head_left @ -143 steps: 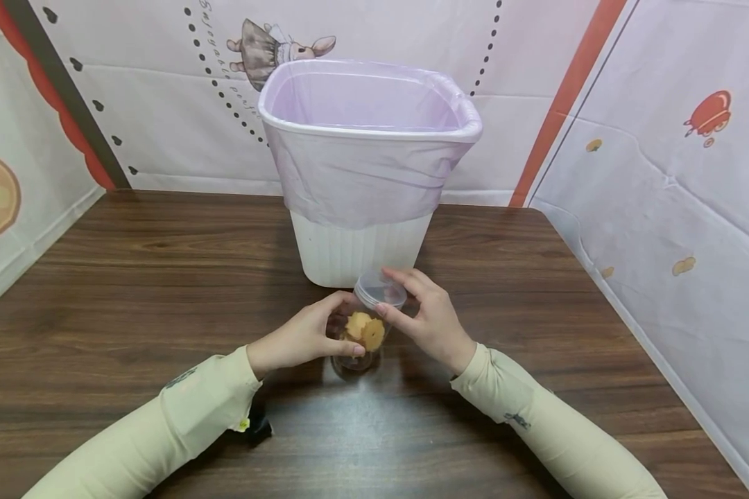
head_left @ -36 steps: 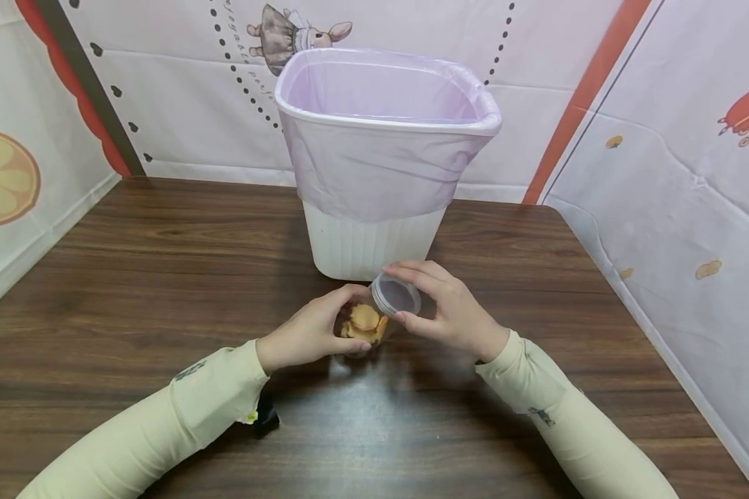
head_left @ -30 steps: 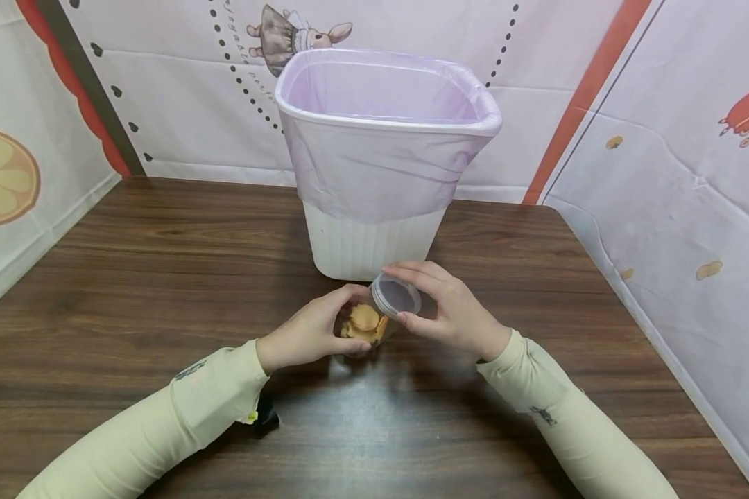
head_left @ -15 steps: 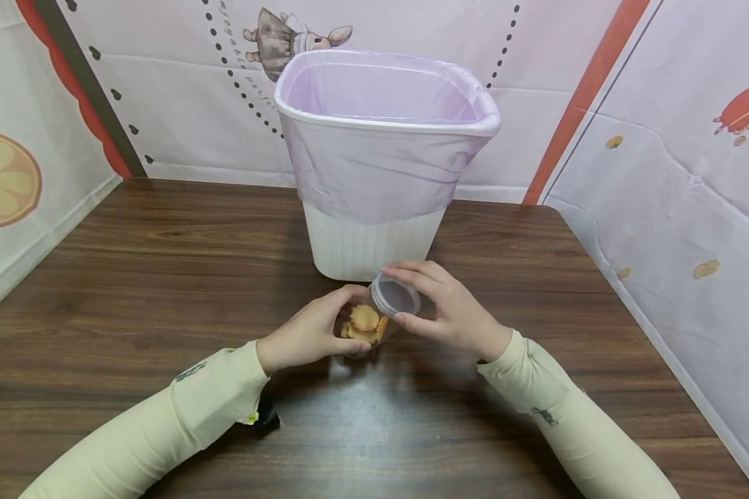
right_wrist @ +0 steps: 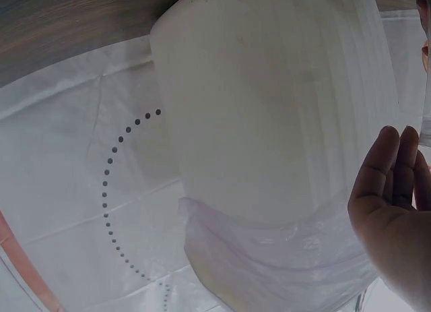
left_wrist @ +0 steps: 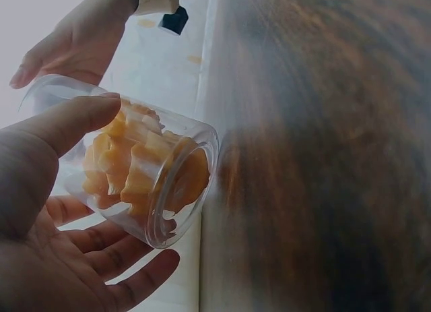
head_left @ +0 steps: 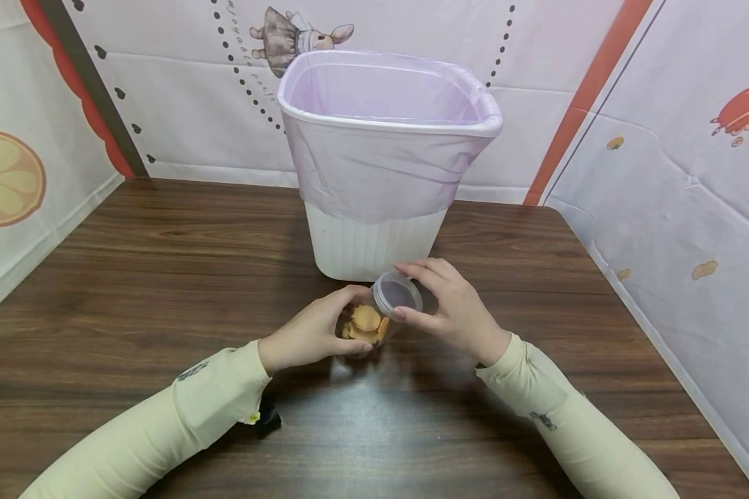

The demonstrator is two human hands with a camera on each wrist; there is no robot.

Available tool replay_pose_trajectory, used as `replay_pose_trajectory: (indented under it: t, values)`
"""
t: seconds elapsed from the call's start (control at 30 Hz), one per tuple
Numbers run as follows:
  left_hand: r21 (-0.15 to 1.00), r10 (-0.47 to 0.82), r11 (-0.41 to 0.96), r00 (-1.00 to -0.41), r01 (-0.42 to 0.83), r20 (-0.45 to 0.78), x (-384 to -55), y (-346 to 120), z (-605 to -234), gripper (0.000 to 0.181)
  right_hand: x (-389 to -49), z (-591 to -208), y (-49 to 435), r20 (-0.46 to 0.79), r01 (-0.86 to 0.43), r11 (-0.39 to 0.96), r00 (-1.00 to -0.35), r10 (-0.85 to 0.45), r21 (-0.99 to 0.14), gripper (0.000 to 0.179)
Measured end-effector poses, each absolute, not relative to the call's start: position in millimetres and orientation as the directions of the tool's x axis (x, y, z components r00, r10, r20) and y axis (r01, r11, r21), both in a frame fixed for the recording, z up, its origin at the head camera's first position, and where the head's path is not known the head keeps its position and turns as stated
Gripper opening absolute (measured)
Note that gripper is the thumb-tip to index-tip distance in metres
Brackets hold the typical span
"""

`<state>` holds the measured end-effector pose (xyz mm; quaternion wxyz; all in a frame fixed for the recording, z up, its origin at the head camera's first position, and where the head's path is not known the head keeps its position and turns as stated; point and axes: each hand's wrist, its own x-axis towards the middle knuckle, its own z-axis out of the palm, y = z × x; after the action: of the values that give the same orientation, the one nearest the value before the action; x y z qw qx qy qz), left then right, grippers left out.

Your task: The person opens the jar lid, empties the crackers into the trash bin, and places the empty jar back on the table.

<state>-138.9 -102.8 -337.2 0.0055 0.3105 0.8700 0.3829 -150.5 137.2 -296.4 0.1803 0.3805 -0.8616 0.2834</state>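
A clear plastic jar (head_left: 382, 331) with orange-yellow cookies (head_left: 365, 321) inside leans to the right in the head view. My left hand (head_left: 315, 329) grips its side, thumb in front and fingers round the back. In the left wrist view the jar (left_wrist: 145, 157) lies between thumb and fingers, and its base shows the cookies pressed together. My right hand (head_left: 452, 308) spans the ridged round top (head_left: 397, 294), thumb on the near edge and forefinger on the far edge. The right wrist view shows the right hand (right_wrist: 397, 191) with curled fingers; the jar is mostly cut off there.
A white bin (head_left: 374, 246) with a pale purple liner (head_left: 374, 173) stands just behind the jar on the wooden table (head_left: 193, 277). A small black object (head_left: 267, 420) lies by the left cuff. Printed cloth walls (head_left: 661, 166) enclose the table.
Over several seconds the jar's top has tilted more toward my right hand and the cookies have shifted. In the last half second my right fingers turned slightly round the top. My left hand keeps its grip.
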Motion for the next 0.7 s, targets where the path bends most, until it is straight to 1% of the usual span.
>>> replay_pose_trajectory:
  t: [0.17,0.4,0.7]
  values:
    - [0.664,0.549,0.512,-0.803,0.544,0.234,-139.5,-103.4,-336.7,0.066,-150.9,-296.6,136.1,0.545,-0.763,0.558,-0.634,-0.548,-0.326,0.055]
    - [0.677,0.550,0.515,-0.809,0.525,0.208,-141.0,-104.2,-336.4,0.067,-152.9,-297.4,135.8,0.556,-0.783,0.529,-0.612,-0.563,-0.327,0.052]
    - [0.676,0.549,0.512,-0.807,0.530,0.216,-143.2,-105.3,-337.8,0.066,-156.4,-297.6,137.0,0.549,-0.802,0.502,-0.591,-0.591,-0.323,0.052]
